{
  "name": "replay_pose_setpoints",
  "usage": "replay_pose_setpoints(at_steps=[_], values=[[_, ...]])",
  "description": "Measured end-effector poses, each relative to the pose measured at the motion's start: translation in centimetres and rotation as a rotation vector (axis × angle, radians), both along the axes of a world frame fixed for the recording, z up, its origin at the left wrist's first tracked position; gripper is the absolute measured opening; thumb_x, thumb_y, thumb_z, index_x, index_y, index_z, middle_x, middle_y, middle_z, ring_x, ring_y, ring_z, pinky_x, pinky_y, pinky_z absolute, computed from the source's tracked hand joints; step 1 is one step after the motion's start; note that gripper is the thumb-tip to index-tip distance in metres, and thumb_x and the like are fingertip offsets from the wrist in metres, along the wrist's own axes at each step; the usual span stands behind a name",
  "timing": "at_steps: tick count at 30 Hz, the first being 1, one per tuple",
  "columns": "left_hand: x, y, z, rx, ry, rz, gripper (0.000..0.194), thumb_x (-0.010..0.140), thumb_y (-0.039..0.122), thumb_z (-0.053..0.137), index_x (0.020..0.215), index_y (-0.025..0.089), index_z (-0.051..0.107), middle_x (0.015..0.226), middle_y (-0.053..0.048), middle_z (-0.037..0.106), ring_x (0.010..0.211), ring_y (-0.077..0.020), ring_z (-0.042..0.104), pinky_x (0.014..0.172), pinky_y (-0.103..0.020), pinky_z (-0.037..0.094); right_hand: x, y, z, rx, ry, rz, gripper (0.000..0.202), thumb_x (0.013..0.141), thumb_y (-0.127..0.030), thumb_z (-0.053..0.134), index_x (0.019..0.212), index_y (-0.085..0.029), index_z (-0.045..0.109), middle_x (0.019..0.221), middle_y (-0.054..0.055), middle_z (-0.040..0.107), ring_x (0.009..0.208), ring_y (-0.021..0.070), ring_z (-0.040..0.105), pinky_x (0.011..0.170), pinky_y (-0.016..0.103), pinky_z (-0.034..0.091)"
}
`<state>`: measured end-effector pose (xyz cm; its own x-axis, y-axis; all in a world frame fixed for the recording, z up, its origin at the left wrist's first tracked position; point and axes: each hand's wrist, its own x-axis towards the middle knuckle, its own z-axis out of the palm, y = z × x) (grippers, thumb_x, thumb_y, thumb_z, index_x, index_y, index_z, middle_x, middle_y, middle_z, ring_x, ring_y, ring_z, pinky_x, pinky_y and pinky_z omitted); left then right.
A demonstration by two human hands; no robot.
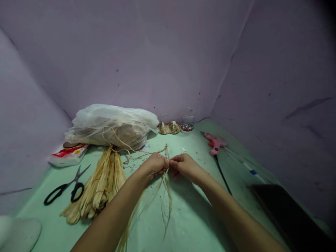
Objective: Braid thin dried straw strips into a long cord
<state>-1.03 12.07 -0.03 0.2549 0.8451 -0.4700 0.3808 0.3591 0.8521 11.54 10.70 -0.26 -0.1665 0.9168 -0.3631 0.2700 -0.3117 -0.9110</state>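
My left hand [156,164] and my right hand [183,165] meet above the middle of the table, fingers pinched together. Between them they grip a braid of dry plant fibre [167,149], whose knotted top end stands up just beyond my fingertips. Loose fibre strands [168,196] hang from my hands toward me. A thin twisted cord [140,151] runs from near my left hand to a bundle of dried fibre strips [105,185] at the left. The fingertips partly hide the spot where the strands cross.
Black-handled scissors [68,187] lie open left of the bundle. Behind are a plastic bag [112,122], a red-and-white packet [68,155], a small woven slipper [169,128] and a tub of beads [187,127]. A pink glue gun [215,142] and dark flat object [286,213] lie right.
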Motion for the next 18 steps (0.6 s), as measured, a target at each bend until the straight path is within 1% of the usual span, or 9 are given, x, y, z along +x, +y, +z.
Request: replay_pose_setpoints(at_steps=[3, 5, 9, 14, 18], values=[[0.0, 0.0, 0.1, 0.014, 0.022, -0.006, 0.003, 0.050, 0.013, 0.045, 0.048, 0.015, 0.045, 0.035, 0.005, 0.035, 0.029, -0.0043, 0.026, 0.033, -0.019, 0.015, 0.3, 0.4, -1.2, 0.033, -0.004, -0.012, 0.011, 0.062, -0.011, 0.049, 0.053, -0.013, 0.053, 0.037, -0.005, 0.047, 0.033, 0.0057, 0.043, 0.035, 0.015, 0.034], [0.0, 0.0, 0.2, 0.034, 0.054, -0.004, 0.004, 0.051, 0.014, 0.046, 0.047, 0.014, 0.046, 0.035, 0.005, 0.037, 0.030, -0.0047, 0.027, 0.033, -0.019, 0.016, 0.6, 0.7, -1.5, 0.038, -0.004, -0.013, 0.008, 0.060, -0.011, 0.050, 0.054, -0.013, 0.054, 0.034, -0.006, 0.045, 0.031, 0.0050, 0.040, 0.033, 0.015, 0.030], [0.0, 0.0, 0.4, 0.083, 0.133, -0.010, 0.007, 0.050, 0.012, 0.048, 0.043, 0.013, 0.046, 0.032, 0.004, 0.037, 0.030, -0.0048, 0.028, 0.034, -0.019, 0.018, 0.8, 0.8, -1.4, 0.007, 0.025, -0.004, 0.007, 0.058, -0.011, 0.049, 0.052, -0.014, 0.051, 0.032, -0.007, 0.042, 0.029, 0.0039, 0.036, 0.032, 0.014, 0.027], [-0.4, 0.1, 0.9, 0.124, 0.178, -0.073, 0.006, 0.054, 0.014, 0.050, 0.051, 0.011, 0.055, 0.036, 0.003, 0.043, 0.032, -0.0053, 0.031, 0.036, -0.019, 0.023, 0.7, 0.4, -1.1, -0.052, 0.098, 0.009, 0.006, 0.060, -0.015, 0.050, 0.054, -0.015, 0.049, 0.036, -0.007, 0.044, 0.031, 0.0037, 0.037, 0.032, 0.014, 0.029], [-1.4, 0.3, 1.6, 0.149, 0.234, -0.128, 0.007, 0.054, 0.015, 0.053, 0.054, 0.011, 0.058, 0.039, 0.003, 0.046, 0.035, -0.0056, 0.033, 0.038, -0.019, 0.024, 0.8, 0.4, -1.0, -0.085, 0.138, 0.011, 0.004, 0.060, -0.016, 0.051, 0.057, -0.015, 0.049, 0.041, -0.007, 0.045, 0.033, 0.0041, 0.039, 0.032, 0.014, 0.030]])
